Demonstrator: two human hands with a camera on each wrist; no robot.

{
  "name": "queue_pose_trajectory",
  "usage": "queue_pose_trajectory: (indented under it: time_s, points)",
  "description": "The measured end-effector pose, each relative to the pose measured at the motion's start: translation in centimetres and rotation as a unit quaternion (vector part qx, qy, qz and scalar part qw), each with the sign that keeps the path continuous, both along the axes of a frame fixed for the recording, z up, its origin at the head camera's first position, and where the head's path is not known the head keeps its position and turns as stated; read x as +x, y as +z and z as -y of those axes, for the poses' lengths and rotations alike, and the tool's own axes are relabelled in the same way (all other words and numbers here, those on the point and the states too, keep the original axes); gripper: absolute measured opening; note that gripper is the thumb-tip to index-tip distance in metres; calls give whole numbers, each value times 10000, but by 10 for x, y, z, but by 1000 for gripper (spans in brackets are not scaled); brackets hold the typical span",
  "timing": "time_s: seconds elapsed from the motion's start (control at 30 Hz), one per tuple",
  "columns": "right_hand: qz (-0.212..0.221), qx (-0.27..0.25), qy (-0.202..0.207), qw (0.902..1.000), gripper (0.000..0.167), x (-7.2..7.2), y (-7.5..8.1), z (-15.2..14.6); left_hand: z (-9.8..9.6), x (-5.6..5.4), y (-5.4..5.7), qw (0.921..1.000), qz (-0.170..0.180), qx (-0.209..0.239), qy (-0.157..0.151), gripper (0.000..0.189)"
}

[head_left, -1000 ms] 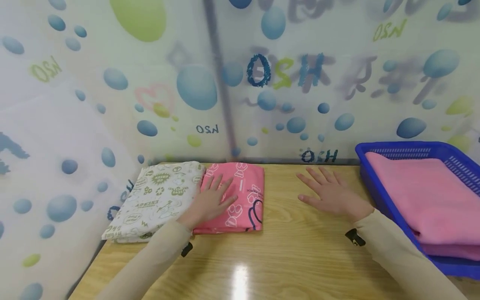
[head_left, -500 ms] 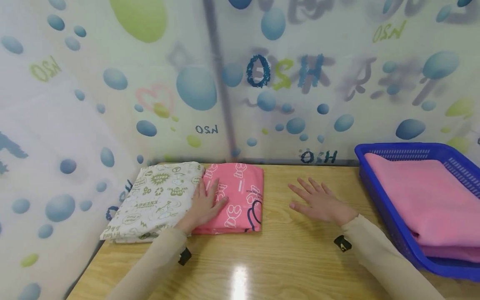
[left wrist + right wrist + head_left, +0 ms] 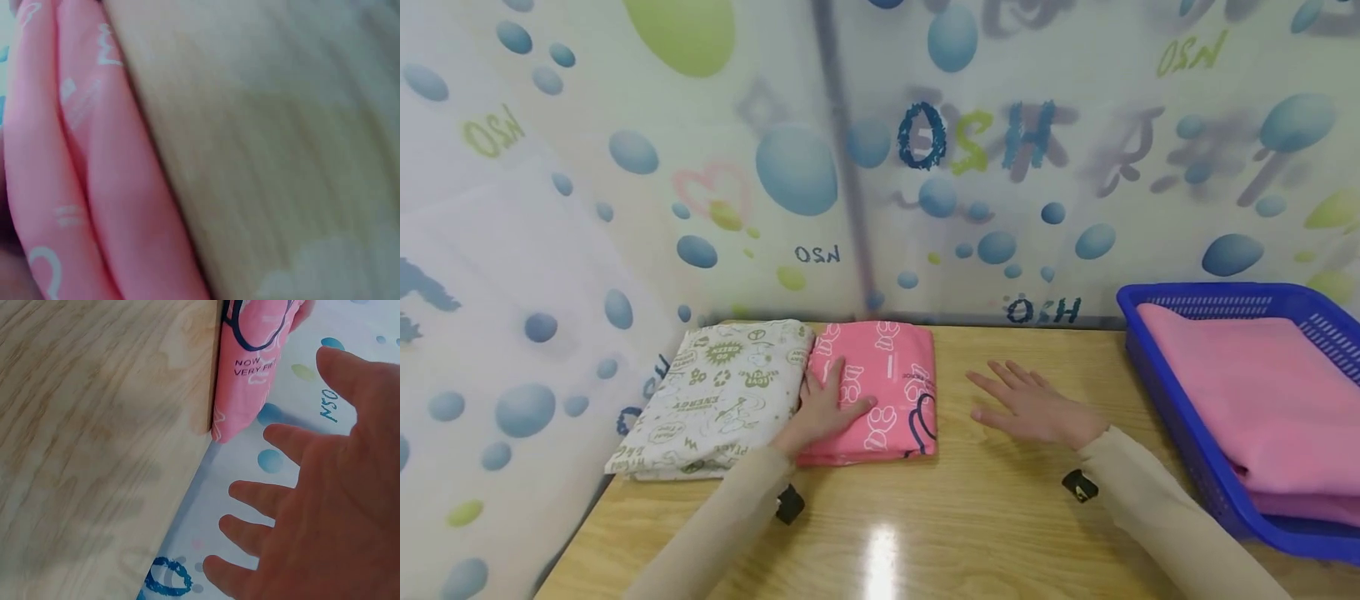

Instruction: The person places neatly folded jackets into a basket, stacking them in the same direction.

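Observation:
A folded pink cloth (image 3: pixel 898 358) with white printed figures lies on the table in the head view, its layered edge close up in the left wrist view. My left hand (image 3: pixel 822 415) rests on its left part, fingers spread. Directly left of it, its edge against the pink one, lies a folded white cloth (image 3: pixel 722 392) with olive-green print. My right hand (image 3: pixel 1033 410) hovers over the wood between the pink cloth and the basket, fingers spread and holding nothing; the right wrist view shows the same right hand (image 3: pixel 325 487) with straight fingers apart from the pink cloth (image 3: pixel 253 362).
At the right stands a blue plastic basket (image 3: pixel 1180 442) with folded pink fabric (image 3: pixel 1247 367) inside. A wooden table (image 3: pixel 970 517) carries everything. Behind it hangs a pale curtain (image 3: pixel 880 208) printed with blue and green drops.
My left hand shifted left across the pink cloth, then slightly back to the right. The right hand moved a little left and down, away from the basket. The cloths stay in place.

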State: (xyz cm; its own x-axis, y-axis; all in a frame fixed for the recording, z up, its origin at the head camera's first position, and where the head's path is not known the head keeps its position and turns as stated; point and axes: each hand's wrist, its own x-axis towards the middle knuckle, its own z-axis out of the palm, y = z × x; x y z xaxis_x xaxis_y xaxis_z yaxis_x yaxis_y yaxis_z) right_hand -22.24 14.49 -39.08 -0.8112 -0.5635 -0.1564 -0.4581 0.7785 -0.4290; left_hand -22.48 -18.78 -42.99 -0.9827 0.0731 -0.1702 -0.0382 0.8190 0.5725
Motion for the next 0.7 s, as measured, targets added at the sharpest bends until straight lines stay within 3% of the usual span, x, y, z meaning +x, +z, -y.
queue_pose_trajectory:
  time_s: [0.17, 0.4, 0.7]
  points:
    - [77, 36, 43, 10000, 69, -2, -5, 4, -5, -2, 0, 9995, 231, 48, 217, 104]
    - [44, -57, 97, 9999, 62, -1, -17, 6, -13, -4, 1, 9995, -141, 91, 285, 97]
    - [114, -731, -17, 9973, 58, -8, -33, 23, -9, 1, 0, 9908, -388, 1107, 681, 85]
